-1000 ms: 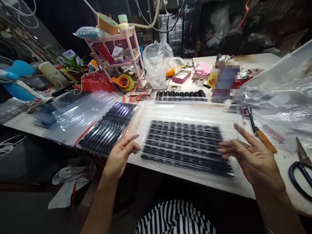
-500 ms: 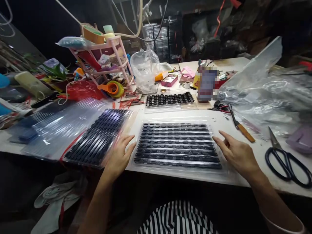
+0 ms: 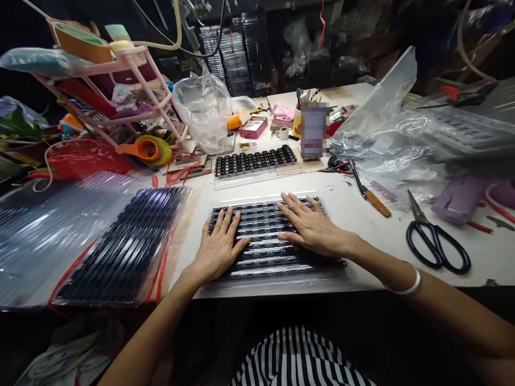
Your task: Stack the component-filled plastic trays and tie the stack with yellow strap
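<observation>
In front of me on the white table lies a clear plastic tray (image 3: 277, 284) filled with rows of long black strips (image 3: 263, 228). My left hand (image 3: 219, 244) rests flat on the left part of the strips, fingers spread. Across their right part lies my right hand (image 3: 314, 228), also flat with the fingers apart; a light bangle circles that wrist. Both palms cover some of the rows. To the left, another batch of black strips (image 3: 124, 246) lies side by side on clear plastic and red ties. Behind the tray, a smaller clear tray holds black gridded parts (image 3: 255, 161).
Large black-handled scissors (image 3: 436, 244) and a wooden-handled tool (image 3: 376, 201) lie on the right, near heaped clear plastic bags (image 3: 402, 150). A cluttered pink rack (image 3: 156, 102) stands back left, with a tape dispenser (image 3: 148, 150) beside it. A blurred phone-like panel (image 3: 314, 131) stands behind.
Both hands have moved inward from either side of the tray and come down flat on the black strips. The whole view has shifted, so the rack and tools appear further left.
</observation>
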Tool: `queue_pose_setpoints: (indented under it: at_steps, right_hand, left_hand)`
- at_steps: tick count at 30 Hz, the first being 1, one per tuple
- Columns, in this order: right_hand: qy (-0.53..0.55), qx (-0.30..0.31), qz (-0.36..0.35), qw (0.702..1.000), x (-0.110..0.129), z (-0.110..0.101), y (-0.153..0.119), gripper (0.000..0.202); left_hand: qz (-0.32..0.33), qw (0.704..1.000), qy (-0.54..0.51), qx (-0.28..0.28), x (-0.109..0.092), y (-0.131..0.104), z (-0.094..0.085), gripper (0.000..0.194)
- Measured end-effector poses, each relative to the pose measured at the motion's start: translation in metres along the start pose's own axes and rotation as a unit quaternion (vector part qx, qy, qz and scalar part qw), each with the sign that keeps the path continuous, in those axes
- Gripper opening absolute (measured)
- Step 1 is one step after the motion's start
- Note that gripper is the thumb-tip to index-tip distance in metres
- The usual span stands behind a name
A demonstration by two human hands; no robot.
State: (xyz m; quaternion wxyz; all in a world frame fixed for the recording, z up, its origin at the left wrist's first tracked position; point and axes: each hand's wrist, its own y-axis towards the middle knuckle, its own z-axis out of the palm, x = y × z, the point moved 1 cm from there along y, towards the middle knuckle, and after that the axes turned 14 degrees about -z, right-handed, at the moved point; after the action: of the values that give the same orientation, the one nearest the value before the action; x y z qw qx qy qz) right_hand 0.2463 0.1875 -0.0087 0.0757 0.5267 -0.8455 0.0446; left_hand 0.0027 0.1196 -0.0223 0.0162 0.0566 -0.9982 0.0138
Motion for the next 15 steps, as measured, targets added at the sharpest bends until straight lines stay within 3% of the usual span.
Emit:
queue_pose_setpoints:
  at_steps: [3, 6, 8, 11, 15]
  right_hand:
    - [-0.010, -0.018, -0.012, 1.000, -0.006, 0.004, 0.014, 0.075]
    - [-0.032, -0.044, -0.018, 0.998, -0.010, 0.012, 0.010, 0.067]
    - [-0.053, -0.076, 0.005, 0.996, -0.014, 0.018, -0.006, 0.057]
    - [-0.071, -0.132, 0.056, 0.987, -0.014, 0.026, -0.045, 0.049]
    - [-0.048, -0.167, 0.023, 0.984, 0.001, 0.029, -0.103, 0.045]
  left_hand:
    - [-0.005, 1.000, -0.013, -0.003, 0.002, 0.002, -0.002, 0.071]
    - [0.025, 0.998, -0.061, 0.003, 0.017, 0.000, -0.002, 0.070]
    - [0.037, 0.992, -0.121, 0.013, 0.034, -0.010, 0.000, 0.066]
    - [-0.001, 0.972, -0.234, 0.001, 0.056, -0.038, 0.008, 0.055]
    - [-0.021, 0.948, -0.315, -0.031, 0.062, -0.088, 0.010, 0.047]
